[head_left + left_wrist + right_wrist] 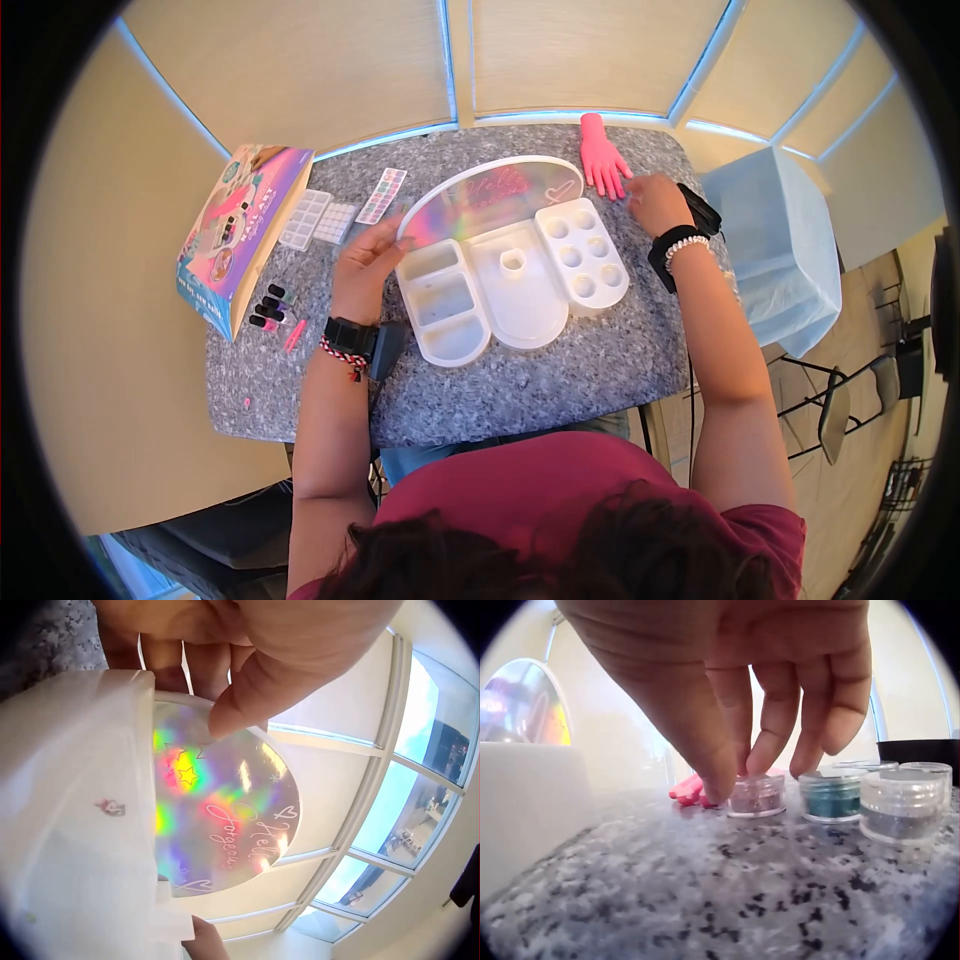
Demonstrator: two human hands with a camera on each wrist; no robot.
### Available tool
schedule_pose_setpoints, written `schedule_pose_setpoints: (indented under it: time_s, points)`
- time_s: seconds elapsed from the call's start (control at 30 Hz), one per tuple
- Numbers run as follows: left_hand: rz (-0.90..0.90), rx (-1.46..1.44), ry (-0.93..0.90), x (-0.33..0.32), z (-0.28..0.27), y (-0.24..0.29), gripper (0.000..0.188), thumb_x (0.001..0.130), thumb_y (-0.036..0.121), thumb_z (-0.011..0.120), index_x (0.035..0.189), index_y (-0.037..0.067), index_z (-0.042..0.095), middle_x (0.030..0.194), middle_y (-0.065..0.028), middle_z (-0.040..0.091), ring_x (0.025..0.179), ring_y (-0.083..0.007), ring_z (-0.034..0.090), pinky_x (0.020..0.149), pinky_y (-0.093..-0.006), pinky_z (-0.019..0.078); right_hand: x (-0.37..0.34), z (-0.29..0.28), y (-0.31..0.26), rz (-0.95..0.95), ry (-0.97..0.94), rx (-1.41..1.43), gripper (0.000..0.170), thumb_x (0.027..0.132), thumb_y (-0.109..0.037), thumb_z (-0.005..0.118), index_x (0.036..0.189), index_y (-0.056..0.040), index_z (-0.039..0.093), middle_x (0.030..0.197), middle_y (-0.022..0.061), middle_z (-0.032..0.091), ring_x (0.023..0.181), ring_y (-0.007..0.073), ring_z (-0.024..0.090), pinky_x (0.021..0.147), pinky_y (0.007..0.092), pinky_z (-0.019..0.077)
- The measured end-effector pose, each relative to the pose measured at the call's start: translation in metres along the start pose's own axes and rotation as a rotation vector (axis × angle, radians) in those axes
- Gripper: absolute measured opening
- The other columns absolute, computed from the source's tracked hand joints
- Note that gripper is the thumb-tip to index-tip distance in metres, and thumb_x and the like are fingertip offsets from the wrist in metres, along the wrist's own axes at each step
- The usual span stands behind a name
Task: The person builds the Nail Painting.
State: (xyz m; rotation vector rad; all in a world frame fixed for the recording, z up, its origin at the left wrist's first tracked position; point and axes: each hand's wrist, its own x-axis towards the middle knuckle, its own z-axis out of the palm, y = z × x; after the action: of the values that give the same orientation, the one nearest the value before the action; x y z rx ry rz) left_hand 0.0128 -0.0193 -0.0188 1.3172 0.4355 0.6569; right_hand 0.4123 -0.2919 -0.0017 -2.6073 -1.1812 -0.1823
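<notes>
nearest the camera are dark hair (pixel 430 560) and a maroon shirt (pixel 520 480), at the near edge of the speckled table (pixel 440 410); beyond them, around the middle of the table, lies the white tray (pixel 525 315), with three compartments on its left, a small ring-shaped holder in its middle part and six round wells on its right; the shiny panel (pixel 490 205) stands along the tray's far side; the left hand (pixel 368 262) is clamped on the panel's left rim, thumb on the face, fingers behind; the right hand (pixel 660 207), towards the far right corner, has thumb and fingers closed round the pink glitter jar (pixel 756 801), which sits on the table; the teal jar (pixel 830 801) and the grey jar (pixel 901 814) are just beside it; the pink model hand (pixel 600 160) lies near the far edge; by the left edge are the colourful box (pixel 240 230), small bottles (pixel 270 308) and pink tweezers (pixel 295 335); the sticker sheet (pixel 382 195) lies between box and panel.
</notes>
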Motion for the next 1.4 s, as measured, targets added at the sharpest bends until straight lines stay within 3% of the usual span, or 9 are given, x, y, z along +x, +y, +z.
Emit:
schedule_pose_setpoints:
  time_s: [0.17,0.3,0.37,0.5,0.83,1.03,1.17,1.27,1.4]
  points:
    - [0.019,0.059,-0.018,-0.002,-0.003,-0.005,0.033,0.103,-0.003,0.069,0.136,0.001,0.071,0.126,-0.0114,0.079,0.114,-0.0179,0.075,0.1,-0.0339,0.0587,-0.013,-0.026,-0.038,-0.006,-0.116,0.223,0.03,0.082,-0.006,0.08,0.112,-0.0002,0.081,0.108,0.0203,0.079,0.102,0.036,0.076,0.094,0.0449,0.06]
    - [-0.006,0.072,-0.037,-0.006,-0.007,-0.006,0.028,0.103,-0.003,0.07,0.13,0.001,0.073,0.124,-0.011,0.08,0.112,-0.0178,0.076,0.1,-0.0342,0.0586,-0.034,-0.052,-0.074,-0.048,0.098,0.371,0.028,0.084,-0.008,0.086,0.11,0.0011,0.08,0.104,0.0164,0.08,0.096,0.0305,0.078,0.09,0.0417,0.0622]
    - [-0.024,0.059,-0.034,-0.007,-0.006,-0.003,0.029,0.101,-0.001,0.075,0.13,-0.001,0.074,0.121,-0.0097,0.08,0.108,-0.0144,0.075,0.097,-0.03,0.0577,-0.045,-0.065,-0.101,-0.018,-0.067,0.679,0.024,0.087,-0.009,0.086,0.108,0.001,0.079,0.111,0.0167,0.079,0.095,0.026,0.079,0.087,0.0384,0.064]
    - [-0.001,0.063,-0.042,-0.007,-0.007,-0.005,0.027,0.102,-0.001,0.075,0.129,-0.001,0.074,0.12,-0.0097,0.08,0.108,-0.0142,0.075,0.097,-0.0299,0.0577,-0.049,-0.054,-0.132,-0.195,-0.144,0.631,0.017,0.091,-0.009,0.083,0.105,-0.0008,0.08,0.101,0.0137,0.079,0.096,0.0235,0.079,0.086,0.0366,0.0646]
    - [-0.018,0.126,-0.039,-0.007,-0.007,0.0,0.027,0.102,0.001,0.076,0.129,-0.001,0.073,0.119,-0.0088,0.08,0.108,-0.0143,0.075,0.097,-0.0298,0.0575,-0.042,-0.035,-0.134,-0.311,-0.081,0.44,0.015,0.085,-0.009,0.079,0.1,-0.0032,0.079,0.096,0.0166,0.076,0.092,0.0364,0.075,0.084,0.0463,0.0585]
    - [-0.005,0.139,-0.023,-0.007,-0.008,0.0,0.029,0.102,0.001,0.075,0.131,-0.001,0.073,0.119,-0.0091,0.08,0.108,-0.0144,0.075,0.097,-0.0301,0.0574,-0.025,-0.071,-0.095,-0.303,-0.293,0.522,0.025,0.088,-0.017,0.086,0.111,-0.0083,0.083,0.11,0.0138,0.081,0.102,0.0292,0.077,0.094,0.0399,0.0589]
    - [0.01,0.121,-0.033,-0.008,-0.005,0.0,0.029,0.102,0.0,0.075,0.131,-0.001,0.073,0.119,-0.0095,0.08,0.107,-0.0139,0.075,0.097,-0.0298,0.0577,-0.004,-0.059,-0.027,0.015,-0.067,0.074,0.025,0.091,-0.026,0.08,0.112,-0.015,0.085,0.114,0.0129,0.081,0.109,0.0355,0.075,0.097,0.0444,0.0574]
    - [0.006,0.126,-0.021,-0.008,-0.008,0.0,0.029,0.102,0.0,0.075,0.131,-0.001,0.073,0.118,-0.0097,0.08,0.106,-0.0137,0.075,0.096,-0.0296,0.0579,0.005,-0.039,0.005,0.229,-0.117,-0.253,0.023,0.095,-0.024,0.073,0.115,-0.0215,0.085,0.118,0.0104,0.081,0.115,0.0332,0.074,0.098,0.049,0.0556]
    - [-0.001,0.134,-0.002,-0.008,-0.008,-0.001,0.03,0.102,0.0,0.075,0.132,-0.001,0.073,0.118,-0.0098,0.081,0.105,-0.0136,0.075,0.095,-0.0291,0.0581,0.011,-0.022,0.021,0.253,-0.067,-0.3,0.023,0.097,-0.022,0.069,0.111,-0.0265,0.086,0.115,0.0084,0.082,0.114,0.0312,0.075,0.098,0.0538,0.0525]
